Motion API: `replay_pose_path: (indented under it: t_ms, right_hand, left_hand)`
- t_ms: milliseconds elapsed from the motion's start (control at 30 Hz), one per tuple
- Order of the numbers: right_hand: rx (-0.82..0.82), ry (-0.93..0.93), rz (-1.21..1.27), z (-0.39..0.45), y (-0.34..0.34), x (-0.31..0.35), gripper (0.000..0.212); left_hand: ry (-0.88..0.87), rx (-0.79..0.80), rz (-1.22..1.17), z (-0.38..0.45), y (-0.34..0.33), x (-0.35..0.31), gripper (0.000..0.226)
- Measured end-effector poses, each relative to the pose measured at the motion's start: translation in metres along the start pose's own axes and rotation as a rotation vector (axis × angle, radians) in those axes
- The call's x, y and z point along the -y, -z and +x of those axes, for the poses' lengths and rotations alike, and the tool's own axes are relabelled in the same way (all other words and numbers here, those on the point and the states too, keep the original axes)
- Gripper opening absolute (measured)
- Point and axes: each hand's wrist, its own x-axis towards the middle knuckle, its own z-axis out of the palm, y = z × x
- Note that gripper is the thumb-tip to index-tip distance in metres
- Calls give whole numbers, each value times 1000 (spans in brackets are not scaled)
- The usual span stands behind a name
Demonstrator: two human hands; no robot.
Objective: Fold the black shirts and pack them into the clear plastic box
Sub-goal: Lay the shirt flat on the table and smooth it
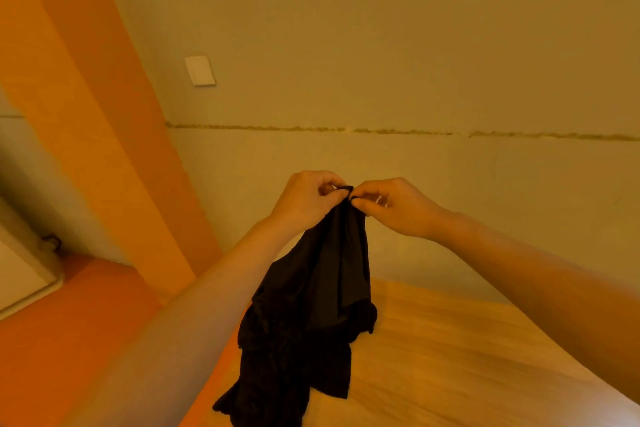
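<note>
Hanging from both hands, a black shirt (311,315) drooped in loose folds over the near left part of a wooden table (450,357). The left hand (304,199) and the right hand (391,206) were raised side by side in the middle of the view, knuckles nearly touching. Each pinched the top edge of the shirt between thumb and curled fingers, so that only a short dark strip of cloth showed between the two grips. Below the hands the fabric fell narrow at first, then spread wider and bunched into creased layers. Its lower part was crumpled, with one flap hanging toward the near left and another ending in a straight hem farther right. Whether the lowest folds rested on the table or hung just clear of it could not be told. Both bare forearms reached in from the near corners, the left one crossing in front of the shirt's left side.

Beyond the table stood a plain wall (381,62) with a rough horizontal seam (381,131) running across it. A white switch plate (200,70) was fixed to the wall at upper left. An orange band (86,97) ran diagonally down the left side of the view, and an orange floor (69,340) lay at near left.
</note>
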Motion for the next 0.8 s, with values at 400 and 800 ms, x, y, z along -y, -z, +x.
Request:
replay_pose_path:
  t_ms: [400,800]
  right_hand:
    - [-334,-105,-88,6,201,-23,14]
    - [-610,-462,-132,-68,325,-134,16]
  left_hand:
    - [-2,-229,-307,134,-12,-118,8]
    - [294,-436,-423,181,-15,-70,16]
